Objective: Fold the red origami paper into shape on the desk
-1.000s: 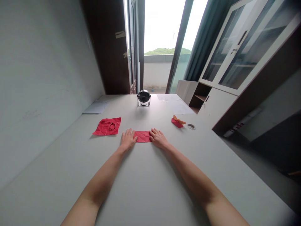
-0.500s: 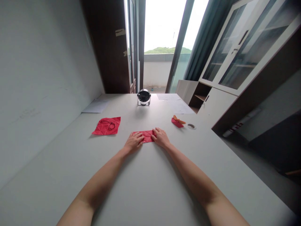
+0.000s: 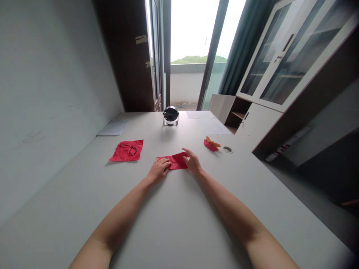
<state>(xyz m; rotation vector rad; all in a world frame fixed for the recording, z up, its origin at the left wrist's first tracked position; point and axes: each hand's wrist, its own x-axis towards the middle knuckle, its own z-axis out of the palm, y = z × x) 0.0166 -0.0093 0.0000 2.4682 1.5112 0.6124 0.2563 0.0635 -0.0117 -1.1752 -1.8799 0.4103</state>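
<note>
Your left hand [image 3: 159, 170] lies flat over the red strip [image 3: 177, 161] on the surface [image 3: 168, 209], and your right hand [image 3: 193, 163], fingers spread, seems to raise its right end, so weak pressure or an uneven push could skew a crease.

Red papers [image 3: 126, 151], 2. Left hand [image 3: 159, 168], 1; right hand [image 3: 193, 161], 1. Cord [image 3: 130, 145], 1. Tape roll [image 3: 228, 152], 1. Orange-and-red folded piece [image 3: 211, 145], 1. Round black device [image 3: 170, 114], 1. White sheets [image 3: 112, 127], at least 3. Table [image 3: 179, 216], 1. Curtain [image 3: 235, 56], 1.
</note>
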